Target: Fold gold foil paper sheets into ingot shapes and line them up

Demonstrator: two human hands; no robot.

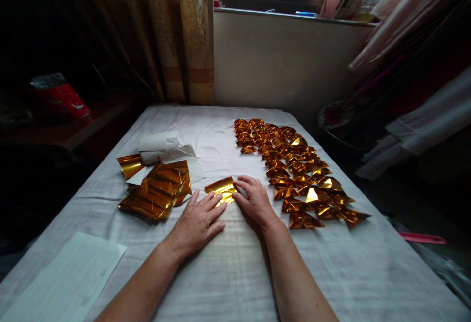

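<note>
both hands (224, 211) press one gold foil sheet (221, 188).

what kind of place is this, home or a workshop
Most likely a room in a home, used for handwork: patterned beige curtains beside a window sill, clothes hanging at right, and a table under a white cloth carrying rows of folded gold foil pieces.

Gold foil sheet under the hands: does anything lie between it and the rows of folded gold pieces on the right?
Nothing visible does. The gold foil sheet lies under the fingertips of the left hand and right hand; only bare white cloth separates it from the folded pieces.
</note>
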